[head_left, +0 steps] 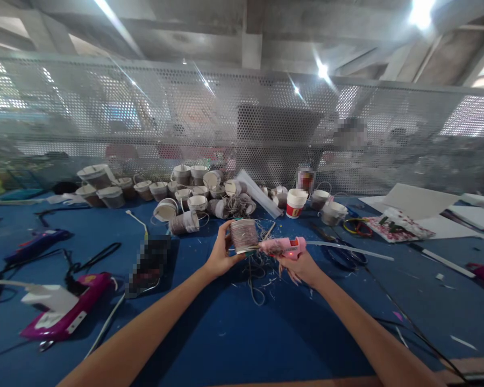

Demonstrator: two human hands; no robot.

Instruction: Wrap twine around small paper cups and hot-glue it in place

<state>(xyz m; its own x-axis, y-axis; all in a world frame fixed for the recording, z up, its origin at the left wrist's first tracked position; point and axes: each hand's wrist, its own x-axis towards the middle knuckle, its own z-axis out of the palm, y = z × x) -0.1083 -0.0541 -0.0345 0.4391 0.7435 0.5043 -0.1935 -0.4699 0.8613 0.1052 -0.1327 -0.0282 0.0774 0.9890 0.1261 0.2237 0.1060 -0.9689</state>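
My left hand [221, 255] grips a paper cup [244, 235] wound round with greyish-pink cord, tipped on its side above the table. In my right hand [300, 267] is a pink hot glue gun [282, 248], its nozzle at the cup's lower right edge. A long translucent glue stick [350, 249] sticks out of the gun's back end. Loose cord [258, 295] hangs and curls on the blue table below the cup. Behind the cup lies a tangle of grey cord [239, 206], partly hidden.
Several cord-wrapped cups with handles [184, 221] crowd the back of the table. A stack of red and white paper cups [296, 203] stands right of them. Blue-handled scissors [342, 255] lie at right; a magenta power strip [70, 309] with cables sits at left.
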